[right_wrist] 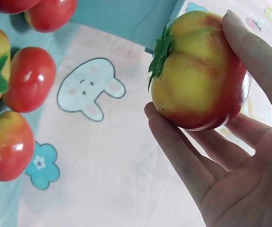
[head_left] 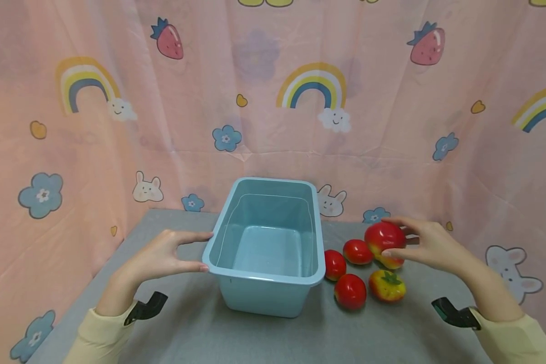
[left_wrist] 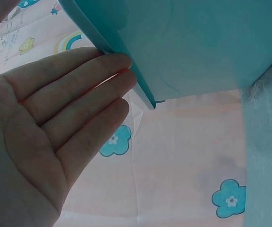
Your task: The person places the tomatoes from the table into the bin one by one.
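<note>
A single pale blue plastic basin [head_left: 264, 296] stands upright in the middle of a grey worktop [head_left: 186, 333]. On its left side, the left hand [head_left: 161, 253] touches the rim with straight fingers and thumb, not curled round it; the light contact probably steadies the basin. To the right, the right hand [head_left: 429, 243] grips a glossy red-and-yellow tomato [head_left: 384, 235] between thumb and fingers, raised above the worktop. The grip spans the fruit's sides, likely so that its smooth, round skin does not slip, and leaves the downward-facing green leaves unpressed.

There are six tomatoes: the one gripped and five on the worktop, all right of the basin. One red tomato [head_left: 334, 265] lies just beside the basin, another red tomato [head_left: 357, 252] lies farther back, and a third red tomato [head_left: 350, 292] is nearest. A yellowish leafy tomato [head_left: 387, 286] lies near right; a partly hidden tomato [head_left: 395, 263] sits behind it. Their close grouping seems to suit the right hand's reach. Behind hangs one pink curtain [head_left: 273, 30] printed with three rainbows and two strawberries.
</note>
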`<control>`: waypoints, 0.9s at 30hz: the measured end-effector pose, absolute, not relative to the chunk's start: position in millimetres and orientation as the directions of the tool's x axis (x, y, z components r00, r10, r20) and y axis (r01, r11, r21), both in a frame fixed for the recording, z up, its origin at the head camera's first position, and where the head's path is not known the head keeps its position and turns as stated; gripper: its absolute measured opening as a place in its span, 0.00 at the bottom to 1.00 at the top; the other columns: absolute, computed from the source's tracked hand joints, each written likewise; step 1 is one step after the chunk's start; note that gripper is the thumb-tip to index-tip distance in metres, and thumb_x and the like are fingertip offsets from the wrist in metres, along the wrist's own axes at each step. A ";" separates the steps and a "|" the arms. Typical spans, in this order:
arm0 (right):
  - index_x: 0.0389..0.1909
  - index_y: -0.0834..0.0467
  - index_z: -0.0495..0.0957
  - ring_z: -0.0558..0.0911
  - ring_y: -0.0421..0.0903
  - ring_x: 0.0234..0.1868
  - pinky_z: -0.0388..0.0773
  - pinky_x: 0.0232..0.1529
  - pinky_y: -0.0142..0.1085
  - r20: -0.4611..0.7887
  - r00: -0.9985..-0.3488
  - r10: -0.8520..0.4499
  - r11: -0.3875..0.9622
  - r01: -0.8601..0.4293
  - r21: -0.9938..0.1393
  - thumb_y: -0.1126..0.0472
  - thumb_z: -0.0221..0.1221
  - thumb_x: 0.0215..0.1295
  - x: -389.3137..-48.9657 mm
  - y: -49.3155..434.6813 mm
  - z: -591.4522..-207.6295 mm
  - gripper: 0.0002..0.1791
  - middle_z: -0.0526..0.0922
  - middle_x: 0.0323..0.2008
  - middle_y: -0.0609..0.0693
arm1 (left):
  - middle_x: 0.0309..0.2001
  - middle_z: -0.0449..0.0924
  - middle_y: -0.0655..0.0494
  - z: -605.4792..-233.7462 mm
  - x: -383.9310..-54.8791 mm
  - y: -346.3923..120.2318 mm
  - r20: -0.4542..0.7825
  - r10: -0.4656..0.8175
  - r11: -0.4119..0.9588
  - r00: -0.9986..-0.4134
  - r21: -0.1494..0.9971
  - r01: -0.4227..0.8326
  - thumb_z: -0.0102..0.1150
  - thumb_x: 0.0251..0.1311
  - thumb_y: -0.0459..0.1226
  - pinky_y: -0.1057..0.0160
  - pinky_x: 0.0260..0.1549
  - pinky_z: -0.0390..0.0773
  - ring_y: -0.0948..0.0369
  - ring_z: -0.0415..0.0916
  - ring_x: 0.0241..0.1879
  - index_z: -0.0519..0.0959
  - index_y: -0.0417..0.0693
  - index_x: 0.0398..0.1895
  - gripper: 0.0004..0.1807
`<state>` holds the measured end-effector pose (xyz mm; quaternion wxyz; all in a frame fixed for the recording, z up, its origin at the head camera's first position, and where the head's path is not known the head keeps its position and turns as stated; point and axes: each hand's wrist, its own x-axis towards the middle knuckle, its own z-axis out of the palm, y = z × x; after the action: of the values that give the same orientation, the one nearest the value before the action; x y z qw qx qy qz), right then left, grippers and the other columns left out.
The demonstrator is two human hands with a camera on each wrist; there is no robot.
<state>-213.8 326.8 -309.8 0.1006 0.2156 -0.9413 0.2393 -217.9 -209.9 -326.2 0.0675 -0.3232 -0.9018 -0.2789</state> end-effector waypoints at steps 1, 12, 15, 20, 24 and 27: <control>0.61 0.57 0.71 0.81 0.59 0.46 0.84 0.36 0.39 0.294 -0.885 -0.361 0.789 -0.458 -0.409 0.49 0.71 0.49 -214.3 325.8 -308.7 0.37 0.80 0.50 0.59 | 0.55 0.79 0.61 -326.1 -217.9 -209.8 0.302 0.546 0.635 -0.782 0.460 0.621 0.67 0.45 0.60 0.53 0.52 0.78 0.61 0.76 0.56 0.76 0.54 0.60 0.38; 0.60 0.56 0.72 0.81 0.56 0.46 0.84 0.34 0.35 0.271 -0.876 -0.399 0.773 -0.480 -0.415 0.50 0.71 0.48 -218.1 312.7 -297.5 0.37 0.81 0.47 0.56 | 0.56 0.79 0.62 -326.7 -217.7 -210.3 0.297 0.542 0.641 -0.786 0.458 0.615 0.67 0.45 0.61 0.53 0.52 0.78 0.62 0.76 0.57 0.75 0.55 0.60 0.39; 0.60 0.56 0.71 0.81 0.56 0.46 0.84 0.34 0.38 0.261 -0.878 -0.401 0.778 -0.477 -0.409 0.49 0.71 0.48 -219.0 309.5 -293.7 0.37 0.82 0.47 0.56 | 0.55 0.79 0.62 -326.7 -217.7 -210.1 0.301 0.543 0.640 -0.784 0.456 0.618 0.67 0.45 0.61 0.54 0.52 0.78 0.62 0.76 0.57 0.76 0.55 0.60 0.38; 0.59 0.57 0.72 0.82 0.54 0.45 0.84 0.34 0.37 0.260 -0.873 -0.413 0.780 -0.487 -0.394 0.48 0.71 0.48 -222.4 305.1 -288.1 0.37 0.83 0.45 0.54 | 0.55 0.79 0.61 -325.9 -217.4 -209.5 0.302 0.546 0.636 -0.781 0.458 0.621 0.67 0.45 0.60 0.54 0.52 0.78 0.61 0.76 0.56 0.76 0.54 0.60 0.38; 0.59 0.58 0.72 0.83 0.53 0.44 0.84 0.35 0.37 0.264 -0.864 -0.428 0.774 -0.501 -0.387 0.48 0.71 0.48 -225.5 302.2 -283.4 0.37 0.83 0.45 0.53 | 0.55 0.79 0.61 -325.2 -216.9 -209.1 0.300 0.545 0.639 -0.783 0.456 0.620 0.67 0.44 0.61 0.53 0.51 0.78 0.61 0.76 0.56 0.76 0.53 0.60 0.39; 0.59 0.58 0.72 0.83 0.53 0.44 0.84 0.36 0.38 0.264 -0.862 -0.433 0.773 -0.506 -0.382 0.47 0.71 0.47 -227.1 299.2 -279.7 0.38 0.84 0.45 0.53 | 0.55 0.79 0.61 -325.0 -216.7 -209.0 0.298 0.542 0.643 -0.786 0.455 0.616 0.66 0.44 0.62 0.54 0.51 0.78 0.61 0.77 0.56 0.76 0.54 0.60 0.39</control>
<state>-227.1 299.2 -279.7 0.0806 0.2502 -0.9382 0.2252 -216.7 -209.0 -325.0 0.0671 -0.3204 -0.9039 -0.2753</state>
